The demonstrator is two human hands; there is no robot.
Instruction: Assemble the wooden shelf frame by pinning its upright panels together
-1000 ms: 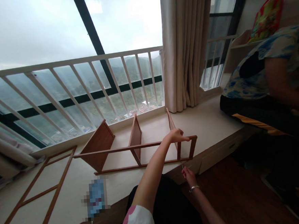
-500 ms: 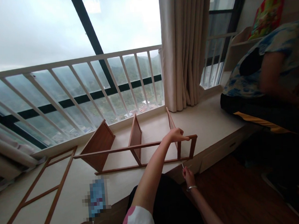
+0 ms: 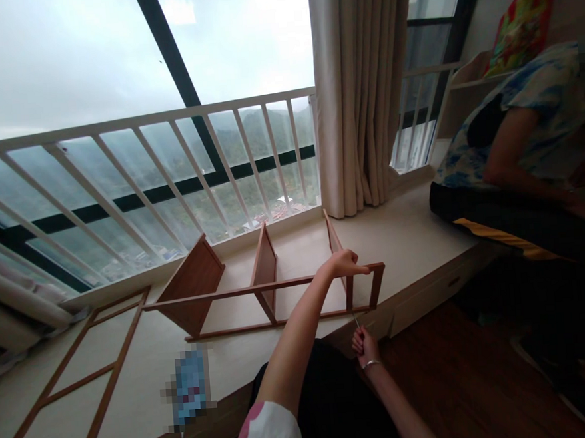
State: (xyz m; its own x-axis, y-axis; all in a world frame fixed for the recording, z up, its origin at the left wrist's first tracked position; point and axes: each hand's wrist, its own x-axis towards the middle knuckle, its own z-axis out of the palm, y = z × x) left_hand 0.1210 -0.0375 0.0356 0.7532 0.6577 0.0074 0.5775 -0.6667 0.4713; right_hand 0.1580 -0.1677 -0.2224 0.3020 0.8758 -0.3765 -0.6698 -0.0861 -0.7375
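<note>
A half-built wooden shelf (image 3: 264,274) lies on its side on the pale window ledge (image 3: 414,237), three brown panels standing up from a thin frame. My left hand (image 3: 344,263) is closed on the top rail of that frame near its right end. Just below, my right hand (image 3: 364,346) is pinched around a thin metal tool (image 3: 355,319), its tip pointing up at the frame's lower rail. A bracelet circles my right wrist.
A second wooden frame (image 3: 68,381) lies flat on the ledge at the left. A blurred blue object (image 3: 189,386) sits near the ledge's front edge. White railing and curtain (image 3: 358,87) stand behind. Another person (image 3: 528,156) sits on the ledge at the right, above dark wood floor.
My right hand has risen slightly toward the frame's lower rail. My left hand keeps its hold. The person at the right has shifted an arm.
</note>
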